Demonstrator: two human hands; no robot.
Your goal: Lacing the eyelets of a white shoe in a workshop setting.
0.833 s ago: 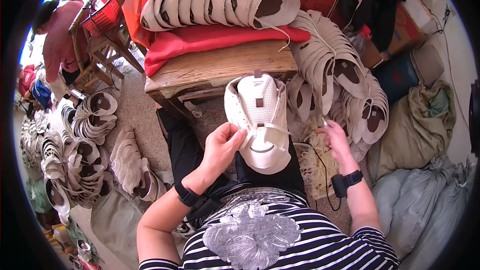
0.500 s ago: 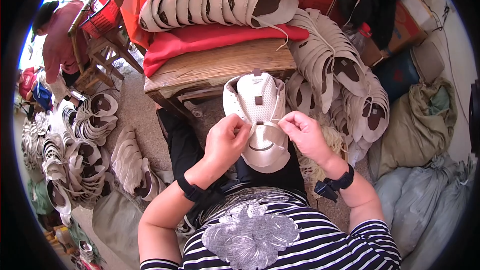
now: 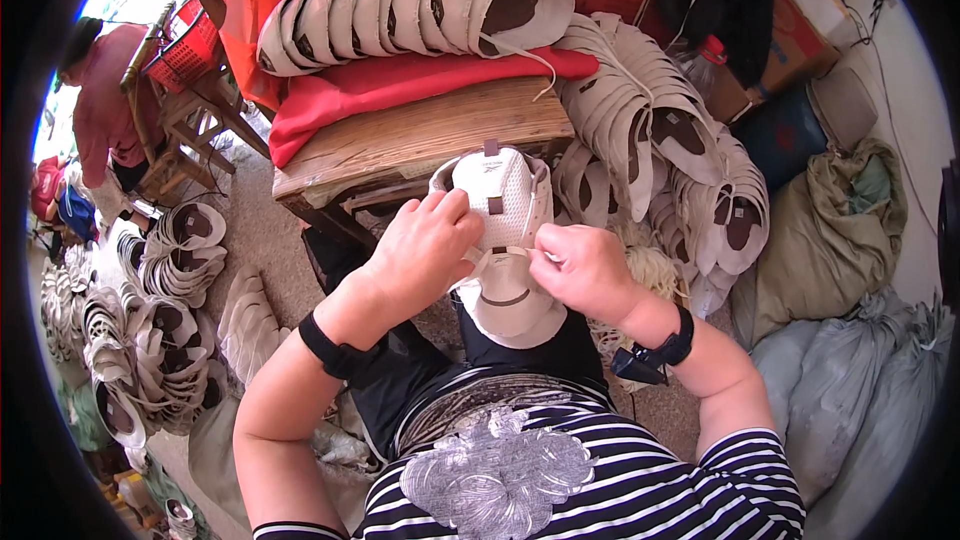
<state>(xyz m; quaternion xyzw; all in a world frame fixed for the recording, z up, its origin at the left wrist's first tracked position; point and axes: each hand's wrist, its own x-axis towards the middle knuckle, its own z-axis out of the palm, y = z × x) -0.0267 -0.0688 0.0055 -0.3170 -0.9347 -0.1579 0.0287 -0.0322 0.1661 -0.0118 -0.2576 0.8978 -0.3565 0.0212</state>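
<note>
Stacked uppers lie on the floor. The left hand, fingers curled, is at the left side of the shoe; its grip is hidden. The shoe sits over the lap. The right hand, fingers closed, pinches the lace.

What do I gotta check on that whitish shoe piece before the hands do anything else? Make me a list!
1. Left hand at the shoe upper's left side: ok.
2. Right hand at its right side: ok.
3. Toe pointing towards the wearer's body: ok.
4. Tongue in view between the hands: ok.
5. Firm pinch by both hands: cannot tell, grips partly hidden.
6. Stacked uppers apart from both hands: ok.
</note>
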